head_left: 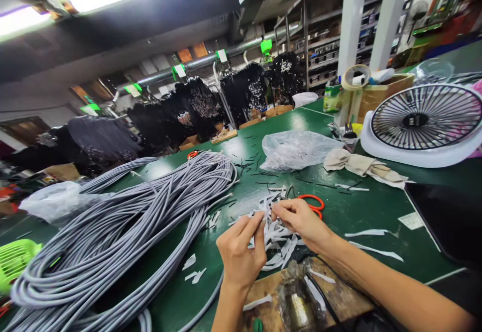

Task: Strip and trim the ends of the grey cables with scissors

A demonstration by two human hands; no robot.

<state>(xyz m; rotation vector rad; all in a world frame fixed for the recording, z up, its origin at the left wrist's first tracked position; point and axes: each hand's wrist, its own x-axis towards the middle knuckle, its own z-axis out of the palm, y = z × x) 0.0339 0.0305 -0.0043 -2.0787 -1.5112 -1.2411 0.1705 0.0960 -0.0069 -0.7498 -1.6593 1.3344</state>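
Observation:
Close together over a pile of white strips point(284, 244), my left hand point(243, 249) and my right hand point(301, 219) are both pinched, fingertips almost meeting. Something small and pale sits between them, too small to make out. A single grey cable point(205, 304) runs up from the bottom edge and passes out of sight behind my left hand. Scissors with orange handles point(314, 204) lie just beyond my right hand, partly covered. Left of my hands, a large coil of grey cable point(124, 221) spreads across the green table point(241, 199).
Below my hands is a wooden board point(263, 292) with a metal motor-like piece point(297, 302). A clear plastic bag point(297, 148), cloth gloves point(363, 166), a fan point(425, 121) and a black flat panel point(448, 216) lie to the right. Bundles of dark cable point(199, 103) hang behind.

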